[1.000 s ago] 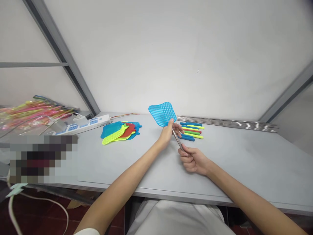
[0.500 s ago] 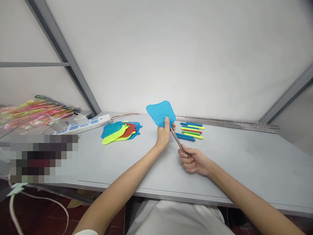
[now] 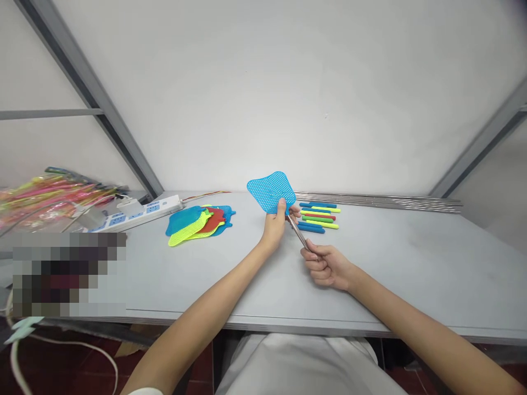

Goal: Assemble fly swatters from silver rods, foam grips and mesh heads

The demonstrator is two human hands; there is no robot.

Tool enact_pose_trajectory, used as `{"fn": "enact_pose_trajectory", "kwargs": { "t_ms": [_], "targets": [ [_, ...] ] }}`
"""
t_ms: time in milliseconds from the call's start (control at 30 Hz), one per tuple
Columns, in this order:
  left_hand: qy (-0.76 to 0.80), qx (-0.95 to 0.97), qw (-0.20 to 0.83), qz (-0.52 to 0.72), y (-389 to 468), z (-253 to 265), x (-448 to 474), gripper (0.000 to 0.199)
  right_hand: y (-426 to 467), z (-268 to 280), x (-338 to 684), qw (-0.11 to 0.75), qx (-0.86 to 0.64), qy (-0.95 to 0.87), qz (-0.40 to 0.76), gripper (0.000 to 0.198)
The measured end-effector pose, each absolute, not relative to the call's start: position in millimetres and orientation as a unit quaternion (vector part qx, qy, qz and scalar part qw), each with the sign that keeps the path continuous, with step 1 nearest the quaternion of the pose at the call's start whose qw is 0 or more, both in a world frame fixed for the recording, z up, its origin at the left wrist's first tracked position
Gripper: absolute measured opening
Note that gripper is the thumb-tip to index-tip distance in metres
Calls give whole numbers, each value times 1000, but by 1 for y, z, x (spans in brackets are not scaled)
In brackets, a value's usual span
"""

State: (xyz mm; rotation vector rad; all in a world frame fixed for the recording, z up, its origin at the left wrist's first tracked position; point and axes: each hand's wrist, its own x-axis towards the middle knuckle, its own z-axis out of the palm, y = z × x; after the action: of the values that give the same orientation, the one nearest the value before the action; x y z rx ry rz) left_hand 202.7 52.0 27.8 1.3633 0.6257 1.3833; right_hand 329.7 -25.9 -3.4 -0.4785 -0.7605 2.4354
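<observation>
Blue paddle [image 3: 270, 190], rod [image 3: 298, 231], hands [image 3: 274, 226] [image 3: 328, 267] covering parts

The person's left hand [image 3: 275, 224] and right hand [image 3: 327, 267] were bare, as were the 2 forearms [image 3: 206, 307]. A white sleeve [image 3: 146, 391] edged the left one; pale, softly creased cloth [image 3: 296, 365] (shirt or trousers, hard to tell) covered the body below.

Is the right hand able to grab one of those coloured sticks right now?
Probably not: the right hand is closed around the metal shaft. The coloured sticks lie a little beyond it, so they look reachable if that hand lets go.
</observation>
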Motion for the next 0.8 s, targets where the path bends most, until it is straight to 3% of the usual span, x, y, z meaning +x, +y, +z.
{"fn": "enact_pose_trajectory", "kwargs": {
  "t_ms": [800],
  "targets": [
    [252, 544, 562, 570, 48, 32, 201, 36, -25, 0, 330, 269, -192, -316, 889, 37]
  ]
}}
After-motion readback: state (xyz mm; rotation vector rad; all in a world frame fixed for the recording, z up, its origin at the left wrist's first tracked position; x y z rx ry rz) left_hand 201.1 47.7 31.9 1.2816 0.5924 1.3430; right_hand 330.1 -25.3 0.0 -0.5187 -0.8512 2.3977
